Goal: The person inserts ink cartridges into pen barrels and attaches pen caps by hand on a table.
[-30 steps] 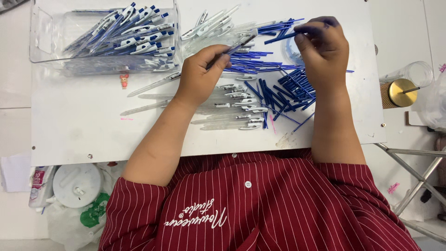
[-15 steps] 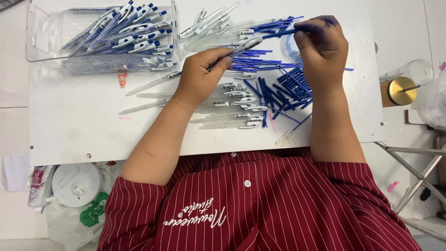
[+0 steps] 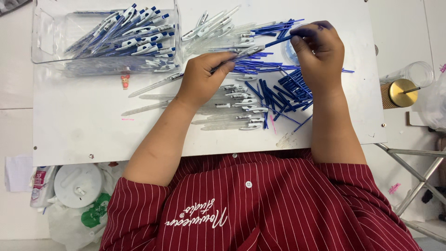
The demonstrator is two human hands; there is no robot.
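Observation:
My left hand point(image 3: 202, 76) grips a clear pen barrel point(image 3: 246, 51) that points right and slightly up. My right hand point(image 3: 320, 51), its fingertips stained blue, pinches a blue refill point(image 3: 278, 41) whose tip sits in the barrel's end. Below the hands lie a heap of loose blue refills point(image 3: 285, 90) and a row of empty clear barrels with white clips point(image 3: 232, 109). More clear barrels point(image 3: 211, 25) lie behind the left hand. All rest on a white board point(image 3: 83, 130).
A clear plastic bin point(image 3: 46, 51) at the far left holds several finished blue-and-white pens point(image 3: 125, 32). A small pink figure point(image 3: 124, 81) stands by it. At the right are a clear cup point(image 3: 418, 72), a gold-lidded jar point(image 3: 402, 92) and a metal stand point(image 3: 418, 186).
The camera view has shifted slightly. Both hands stay on the barrel and refill, the refill seated a little further in.

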